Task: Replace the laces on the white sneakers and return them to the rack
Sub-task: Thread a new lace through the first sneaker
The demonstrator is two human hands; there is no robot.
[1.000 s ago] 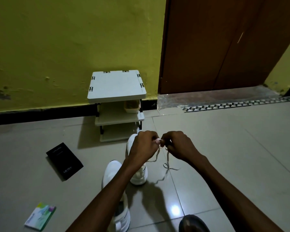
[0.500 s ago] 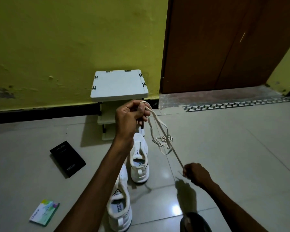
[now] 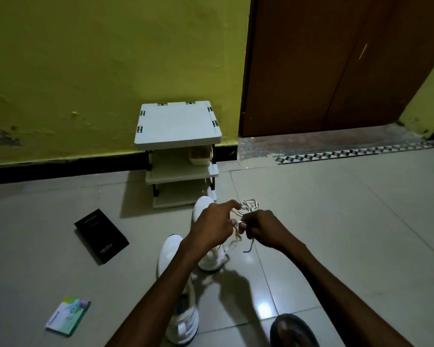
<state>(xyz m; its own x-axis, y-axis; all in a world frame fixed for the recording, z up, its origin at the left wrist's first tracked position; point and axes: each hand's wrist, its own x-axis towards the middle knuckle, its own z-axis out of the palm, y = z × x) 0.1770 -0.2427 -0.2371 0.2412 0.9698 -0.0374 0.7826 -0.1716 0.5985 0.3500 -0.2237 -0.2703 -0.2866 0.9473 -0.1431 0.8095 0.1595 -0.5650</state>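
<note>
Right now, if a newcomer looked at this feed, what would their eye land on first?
First the two hands meeting mid-frame: the left hand and right hand both pinch a white lace, whose loose tangle bunches just beyond the fingers, above the white sneakers on the floor. Next, the small white rack against the yellow wall, beside the brown door. A black box lies on the floor to the left.

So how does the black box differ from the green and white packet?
The black box is dark with pale lettering; the packet is white and green. The box looks larger, though the packet lies nearer the camera. The box sits closer to the rack than the packet. Both lie flat on the floor, left of the sneakers.
</note>
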